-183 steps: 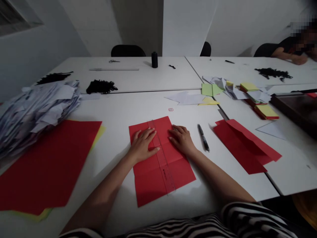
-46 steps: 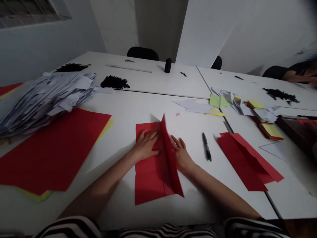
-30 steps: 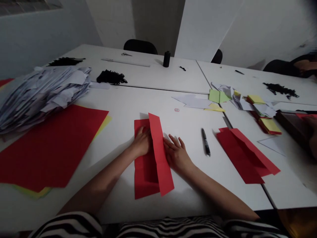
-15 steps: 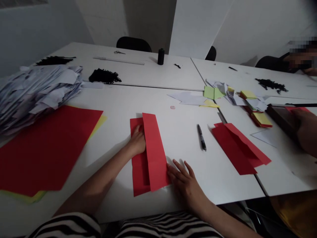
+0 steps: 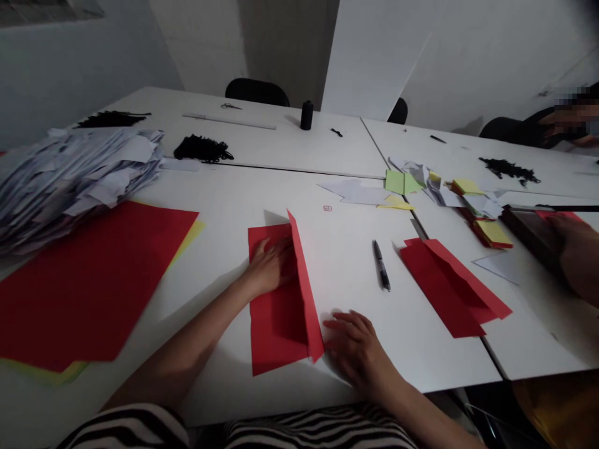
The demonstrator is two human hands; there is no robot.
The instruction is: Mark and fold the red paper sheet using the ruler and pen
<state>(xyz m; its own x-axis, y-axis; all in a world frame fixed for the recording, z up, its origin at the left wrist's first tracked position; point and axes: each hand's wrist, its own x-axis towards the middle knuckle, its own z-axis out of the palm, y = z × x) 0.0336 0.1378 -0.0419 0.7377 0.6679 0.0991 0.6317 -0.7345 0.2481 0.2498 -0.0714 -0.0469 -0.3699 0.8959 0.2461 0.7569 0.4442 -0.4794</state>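
A folded sheet of red paper (image 5: 276,330) lies before me on the white table, its right flap standing nearly upright along the fold. My left hand (image 5: 271,267) rests on the left half with fingers spread, the tips reaching to the raised flap. Just right of the flap's near end, my right hand (image 5: 358,346) hovers with loosely bent fingers apart and nothing in them. A black pen (image 5: 381,267) lies beyond it. Farther right is another folded red paper (image 5: 442,293), its flap partly lifted.
Large red sheets (image 5: 93,293) over yellow ones lie at left, under a heap of white paper strips (image 5: 84,187). Black yarn bundles (image 5: 201,148), a black spool (image 5: 306,116) and scissors (image 5: 231,106) are farther back. At right, a co-worker's hand (image 5: 573,243) is on red paper beside yellow-topped stacks (image 5: 491,234).
The red flap has swung up and to the right, from leaning over the left half to nearly upright. My left hand's fingers have spread; my right hand has come slightly away from the paper.
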